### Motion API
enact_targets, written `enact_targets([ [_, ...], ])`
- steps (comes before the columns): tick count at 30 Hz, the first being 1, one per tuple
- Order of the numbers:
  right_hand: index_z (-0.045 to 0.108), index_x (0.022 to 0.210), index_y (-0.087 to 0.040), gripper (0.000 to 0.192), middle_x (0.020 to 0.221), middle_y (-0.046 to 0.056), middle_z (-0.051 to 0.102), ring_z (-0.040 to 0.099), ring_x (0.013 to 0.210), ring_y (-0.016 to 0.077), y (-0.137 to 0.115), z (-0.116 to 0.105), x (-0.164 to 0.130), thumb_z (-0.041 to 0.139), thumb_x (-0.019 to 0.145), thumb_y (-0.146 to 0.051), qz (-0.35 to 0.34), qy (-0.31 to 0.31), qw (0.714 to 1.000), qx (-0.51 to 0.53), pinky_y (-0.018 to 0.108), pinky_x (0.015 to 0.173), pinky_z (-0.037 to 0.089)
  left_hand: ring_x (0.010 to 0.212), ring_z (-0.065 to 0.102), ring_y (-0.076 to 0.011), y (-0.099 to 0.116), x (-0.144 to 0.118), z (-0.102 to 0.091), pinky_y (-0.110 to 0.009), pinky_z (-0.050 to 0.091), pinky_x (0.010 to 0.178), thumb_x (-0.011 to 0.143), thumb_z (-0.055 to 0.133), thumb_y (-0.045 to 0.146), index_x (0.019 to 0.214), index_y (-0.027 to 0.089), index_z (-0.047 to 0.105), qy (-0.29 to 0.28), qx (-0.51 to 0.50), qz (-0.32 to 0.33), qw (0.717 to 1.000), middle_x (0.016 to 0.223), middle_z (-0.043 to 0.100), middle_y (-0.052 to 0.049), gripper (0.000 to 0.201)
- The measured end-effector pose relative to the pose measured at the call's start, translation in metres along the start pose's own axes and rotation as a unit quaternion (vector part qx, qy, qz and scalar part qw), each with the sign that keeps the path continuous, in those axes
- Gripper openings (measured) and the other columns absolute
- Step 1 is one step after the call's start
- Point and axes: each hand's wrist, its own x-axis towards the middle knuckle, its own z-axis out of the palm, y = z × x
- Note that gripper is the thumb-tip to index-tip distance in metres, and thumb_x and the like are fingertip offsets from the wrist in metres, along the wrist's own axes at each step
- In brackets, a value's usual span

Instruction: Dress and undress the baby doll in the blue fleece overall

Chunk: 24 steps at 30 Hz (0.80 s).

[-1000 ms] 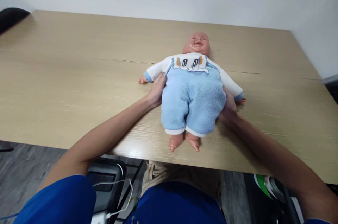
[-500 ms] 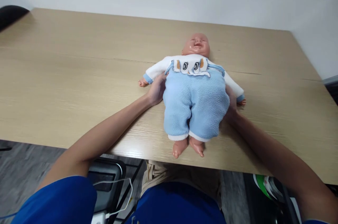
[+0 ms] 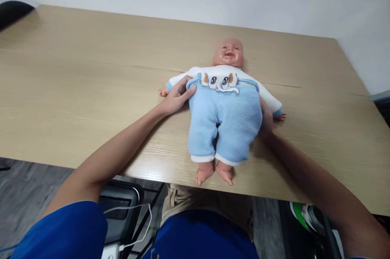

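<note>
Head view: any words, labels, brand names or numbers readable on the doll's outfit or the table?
None can be read. The baby doll wears a blue fleece romper whose bib patch shows only cartoon eyes, no lettering. The wooden table bears no print.

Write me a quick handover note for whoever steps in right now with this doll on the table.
Left hand: fingers on the top edge of the blue fleece trousers at the doll's side.
Right hand: against the trousers' other side, mostly hidden.
Doll: on its back on the wooden table, feet toward the near edge.
Done: trousers are up to the chest.
Left: cannot tell whether straightening remains.
</note>
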Motion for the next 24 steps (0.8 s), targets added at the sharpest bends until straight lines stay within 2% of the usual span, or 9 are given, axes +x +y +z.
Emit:
enact_targets([
  [3, 0.062, 0.096, -0.035, 0.029, 0.101, 0.008, 0.073, 0.064, 0.105, 0.034, -0.008, 0.01, -0.004, 0.078, 0.094, -0.059, -0.043, 0.07, 0.997, -0.004, 0.049, 0.104, 0.065, 0.093, 0.061, -0.0268, -0.006, 0.0, 0.0, -0.045, 0.059, 0.094, 0.097, 0.09, 0.095, 0.097, 0.029, 0.07, 0.028, -0.036, -0.022, 0.999, 0.093, 0.055, -0.004, 0.069],
  [7, 0.056, 0.091, -0.034, 0.028, 0.095, 0.008, 0.06, 0.057, 0.101, 0.0358, -0.014, 0.014, -0.014, 0.073, 0.095, -0.056, -0.11, 0.071, 0.99, -0.053, 0.052, 0.1, 0.06, 0.092, 0.062, -0.026, -0.006, 0.0, 0.001, -0.043, 0.059, 0.092, 0.097, 0.089, 0.096, 0.098, 0.028, 0.072, 0.017, -0.055, -0.039, 0.998, 0.093, 0.057, -0.004, 0.07],
  [9, 0.053, 0.093, -0.034, 0.028, 0.093, 0.005, 0.052, 0.051, 0.096, 0.033, -0.016, 0.014, -0.018, 0.074, 0.094, -0.053, -0.14, 0.083, 0.985, -0.055, 0.051, 0.098, 0.055, 0.093, 0.061, -0.0254, 0.001, 0.001, 0.004, -0.043, 0.058, 0.093, 0.097, 0.092, 0.093, 0.098, 0.027, 0.074, -0.006, -0.025, -0.018, 1.0, 0.096, 0.06, -0.005, 0.069],
  [12, 0.057, 0.098, -0.032, 0.024, 0.096, 0.002, 0.051, 0.048, 0.092, 0.0282, -0.02, 0.013, -0.016, 0.077, 0.093, -0.046, -0.165, 0.09, 0.981, -0.047, 0.046, 0.095, 0.049, 0.1, 0.064, -0.0264, 0.015, 0.002, 0.014, -0.044, 0.059, 0.102, 0.1, 0.093, 0.087, 0.102, 0.026, 0.075, -0.014, 0.022, 0.033, 0.999, 0.103, 0.064, -0.006, 0.063],
  [14, 0.058, 0.098, -0.032, 0.021, 0.095, 0.001, 0.052, 0.047, 0.088, 0.0261, -0.022, 0.012, -0.007, 0.076, 0.095, -0.042, -0.162, 0.093, 0.981, -0.045, 0.043, 0.091, 0.048, 0.104, 0.067, -0.0281, 0.019, 0.004, 0.022, -0.045, 0.061, 0.105, 0.103, 0.089, 0.089, 0.11, 0.028, 0.075, 0.005, 0.024, 0.034, 0.999, 0.105, 0.066, -0.006, 0.062],
  [16, 0.058, 0.097, -0.033, 0.021, 0.091, -0.001, 0.05, 0.043, 0.082, 0.0248, -0.02, 0.009, 0.005, 0.077, 0.099, -0.043, -0.144, 0.099, 0.984, -0.041, 0.041, 0.084, 0.048, 0.104, 0.069, -0.029, 0.017, 0.007, 0.027, -0.045, 0.064, 0.101, 0.103, 0.086, 0.093, 0.116, 0.031, 0.074, 0.026, 0.005, 0.008, 1.0, 0.103, 0.067, -0.006, 0.065],
  [18, 0.059, 0.098, -0.033, 0.024, 0.09, -0.002, 0.051, 0.044, 0.082, 0.0242, -0.015, 0.005, 0.015, 0.078, 0.102, -0.048, -0.117, 0.092, 0.987, -0.055, 0.038, 0.081, 0.049, 0.101, 0.068, -0.0281, 0.01, 0.009, 0.028, -0.043, 0.063, 0.097, 0.102, 0.085, 0.094, 0.115, 0.03, 0.072, 0.037, -0.005, -0.013, 0.999, 0.1, 0.067, -0.005, 0.067],
  [21, 0.059, 0.095, -0.032, 0.034, 0.089, -0.002, 0.054, 0.046, 0.086, 0.0235, -0.005, -0.004, 0.018, 0.08, 0.11, -0.055, -0.092, 0.066, 0.986, -0.124, 0.037, 0.083, 0.051, 0.094, 0.061, -0.0248, 0.0, 0.009, 0.021, -0.04, 0.056, 0.094, 0.101, 0.085, 0.096, 0.105, 0.026, 0.071, 0.024, 0.031, -0.018, 0.999, 0.098, 0.065, -0.004, 0.072],
  [24, 0.053, 0.084, -0.032, 0.048, 0.087, -0.002, 0.051, 0.043, 0.089, 0.0231, 0.0, -0.011, 0.008, 0.081, 0.114, -0.055, -0.1, 0.072, 0.979, -0.165, 0.037, 0.093, 0.051, 0.099, 0.058, -0.0272, -0.005, 0.004, 0.011, -0.044, 0.052, 0.102, 0.1, 0.082, 0.1, 0.104, 0.023, 0.073, 0.008, 0.095, -0.018, 0.995, 0.101, 0.068, -0.006, 0.077],
])
